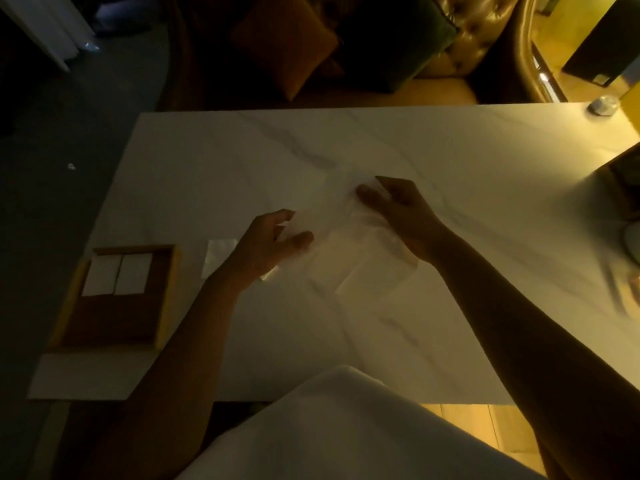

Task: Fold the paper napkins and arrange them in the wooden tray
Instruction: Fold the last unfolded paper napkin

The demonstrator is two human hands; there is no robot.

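A thin white paper napkin (341, 233) is lifted above the middle of the marble table (450, 161), blurred and partly see-through. My left hand (270, 242) pinches its near-left edge between thumb and fingers. My right hand (398, 206) grips its far-right edge. The wooden tray (166, 306) sits at the table's left front, with two folded white napkins (117, 274) lying side by side in its far part. Another folded napkin (220, 254) lies flat on the table between the tray and my left wrist.
A small round glass object (603, 105) stands at the table's far right corner. A dark object (623, 174) and a pale rounded plate edge (632, 242) sit at the right edge. A cushioned seat with an orange pillow (287, 46) is behind the table.
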